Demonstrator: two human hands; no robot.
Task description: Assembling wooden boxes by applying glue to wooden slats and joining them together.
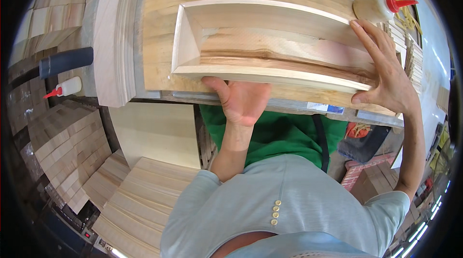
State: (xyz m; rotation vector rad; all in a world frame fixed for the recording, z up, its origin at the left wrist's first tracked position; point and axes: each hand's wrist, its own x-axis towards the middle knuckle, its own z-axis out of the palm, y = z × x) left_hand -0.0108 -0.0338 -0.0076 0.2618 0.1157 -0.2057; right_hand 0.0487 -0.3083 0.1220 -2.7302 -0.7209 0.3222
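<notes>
Wooden tray: a long shallow wooden tray (270,46) with sloped side walls lies on a wide board (159,26), in the upper middle of the view. Its bottom shows a dark brown grain line.
Left hand: the left hand (241,101) is at the near long edge of the tray, thumb up against the rim, the fingers curled under the edge. It grips the near wall.
Right hand: the right hand (386,72) is open and spread, fingers pressed flat on the right end of the tray, thumb at the near corner.
Surface: the board rests on the surface (289,104), whose near edge runs below the tray.
Glue bottles: one glue bottle (381,7) with a red tip lies just beyond the right fingertips. A second small bottle (65,87) lies far left, well apart from the tray.
Wood stacks: piles of pale planks (140,195) and short wood blocks (62,142) are at lower left.
Clothing: the person wears a light grey shirt (289,205) and a green apron (275,132).
</notes>
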